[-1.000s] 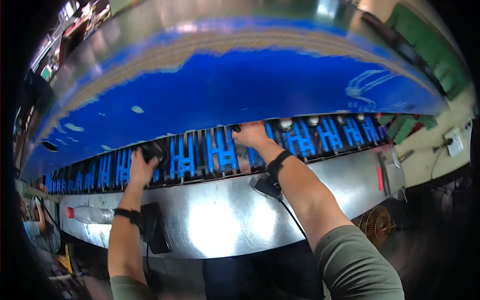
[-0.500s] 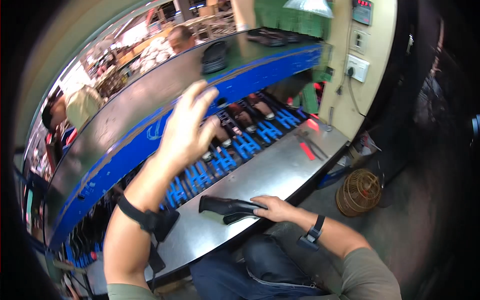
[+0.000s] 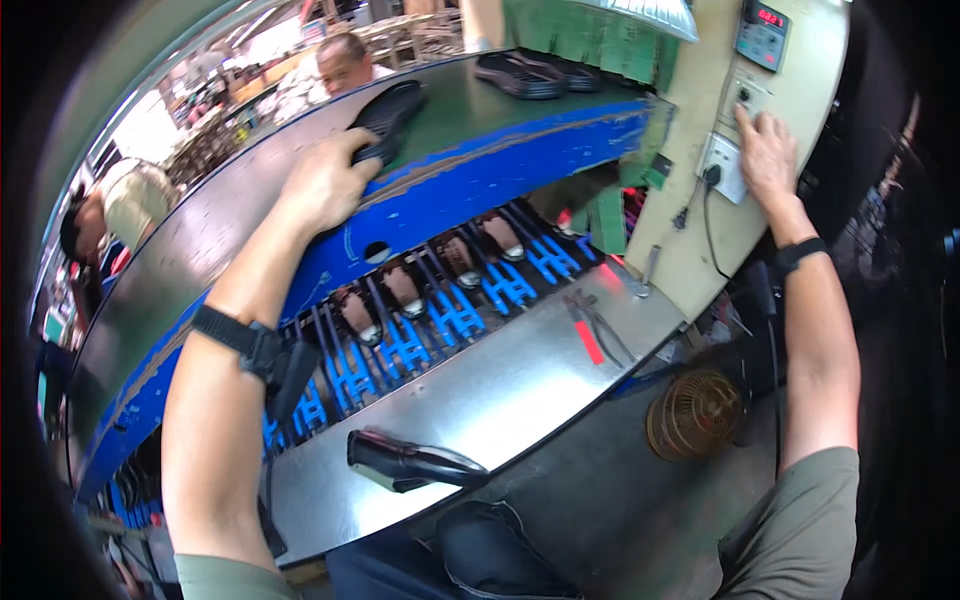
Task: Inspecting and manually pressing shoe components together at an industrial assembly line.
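My left hand (image 3: 325, 178) reaches over the upper conveyor belt (image 3: 240, 175), its fingers closed around the near end of a black shoe sole (image 3: 392, 108). My right hand (image 3: 768, 152) is up at the cream control panel (image 3: 690, 150). Its index finger stretches toward a small knob switch (image 3: 745, 95), and it holds nothing. Whether the fingertip presses the knob I cannot tell. A black leather shoe upper (image 3: 415, 462) lies on its side on the metal shelf (image 3: 500, 385) in front of me, apart from both hands.
More soles (image 3: 520, 76) sit farther along the belt. Below, several shoes (image 3: 405, 290) stand among blue rack fingers (image 3: 455, 320). Red-handled pliers (image 3: 590, 340) lie at the shelf's right. A wicker basket (image 3: 695, 415) stands on the floor. Two people are beyond the belt.
My left hand has come down onto the sole. My right hand has let go of the shoe upper and risen to the panel. The view has shifted slightly.
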{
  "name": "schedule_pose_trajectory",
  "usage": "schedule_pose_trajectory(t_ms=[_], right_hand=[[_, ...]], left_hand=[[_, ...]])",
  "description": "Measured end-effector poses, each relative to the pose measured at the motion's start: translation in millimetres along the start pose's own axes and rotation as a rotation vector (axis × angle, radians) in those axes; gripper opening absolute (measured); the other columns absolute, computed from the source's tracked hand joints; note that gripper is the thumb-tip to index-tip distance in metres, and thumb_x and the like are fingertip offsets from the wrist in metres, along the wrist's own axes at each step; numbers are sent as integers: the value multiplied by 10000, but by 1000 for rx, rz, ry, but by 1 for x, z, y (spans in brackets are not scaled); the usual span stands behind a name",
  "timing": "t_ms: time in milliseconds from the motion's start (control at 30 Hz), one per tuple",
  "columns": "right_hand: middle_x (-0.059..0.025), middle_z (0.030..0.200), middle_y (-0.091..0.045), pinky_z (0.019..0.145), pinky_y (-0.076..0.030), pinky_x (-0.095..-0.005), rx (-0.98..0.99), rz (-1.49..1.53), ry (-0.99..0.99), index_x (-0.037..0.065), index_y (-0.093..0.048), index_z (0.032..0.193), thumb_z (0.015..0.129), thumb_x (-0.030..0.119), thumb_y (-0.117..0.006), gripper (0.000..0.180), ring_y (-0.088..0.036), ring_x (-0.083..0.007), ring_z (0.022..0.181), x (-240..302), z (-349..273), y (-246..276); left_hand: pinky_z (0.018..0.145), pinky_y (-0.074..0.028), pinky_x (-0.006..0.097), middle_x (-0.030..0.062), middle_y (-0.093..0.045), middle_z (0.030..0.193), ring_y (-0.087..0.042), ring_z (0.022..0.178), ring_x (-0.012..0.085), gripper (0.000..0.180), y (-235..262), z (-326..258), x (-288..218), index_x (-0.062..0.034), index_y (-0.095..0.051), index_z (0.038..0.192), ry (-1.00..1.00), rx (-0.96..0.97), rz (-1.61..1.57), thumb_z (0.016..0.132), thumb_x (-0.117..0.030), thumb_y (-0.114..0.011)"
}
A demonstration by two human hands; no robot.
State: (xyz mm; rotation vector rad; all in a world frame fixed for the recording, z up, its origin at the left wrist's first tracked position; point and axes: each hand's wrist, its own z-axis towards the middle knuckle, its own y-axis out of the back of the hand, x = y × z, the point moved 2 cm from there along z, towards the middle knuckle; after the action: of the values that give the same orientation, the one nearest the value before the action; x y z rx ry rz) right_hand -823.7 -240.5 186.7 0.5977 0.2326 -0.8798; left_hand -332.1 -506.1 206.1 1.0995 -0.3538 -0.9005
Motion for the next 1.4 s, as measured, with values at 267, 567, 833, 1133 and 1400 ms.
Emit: schedule_pose_trajectory(t_ms=[267,567,833,1133,1400], right_hand=[[-211,1056,-578,842,-465,-486,-166,604,58,28,-615,1185,771,29,-649,415,-548,-405,969,75,-57,62],[-280,1271,-579,1034,-461,-489,735,1489,165,-25,-427,1387,836,248,-762,700,-554,-452,1202,368,-341,264],[-199,1009,-677,843,-515,-483,428,1325,341,11,-594,1181,783,213,-804,493,-642,-414,988,380,-260,327],[-124,1006,-695,890,-513,-372,639,1915,261,18,-695,1063,770,246,-805,387,-670,-273,974,280,-202,475],[-174,1296,-631,1057,-483,-410,1867,2532,-1136,16,-445,1437,994,491,-562,660,-630,-286,1180,284,-442,457]], left_hand=[[935,-432,513,180,-691,1097,-617,1083,378,310,24,-37,-9,-50,-660,1152,4,-386,-24,965,-289,-592],[659,-442,404,79,-597,818,-574,714,266,326,112,-373,-122,-100,-646,903,-460,-40,106,651,-195,-829],[667,-541,436,163,-663,789,-678,730,314,310,-33,-683,-150,-51,-668,816,344,267,-324,831,-346,-762],[985,-471,408,198,-657,1062,-608,1072,352,412,-17,-693,41,68,-653,1137,962,-391,-411,848,-206,-761],[1093,-454,541,317,-537,1381,-526,1310,435,661,44,-661,-14,56,-445,1435,565,-190,-2027,1001,-432,-546]])
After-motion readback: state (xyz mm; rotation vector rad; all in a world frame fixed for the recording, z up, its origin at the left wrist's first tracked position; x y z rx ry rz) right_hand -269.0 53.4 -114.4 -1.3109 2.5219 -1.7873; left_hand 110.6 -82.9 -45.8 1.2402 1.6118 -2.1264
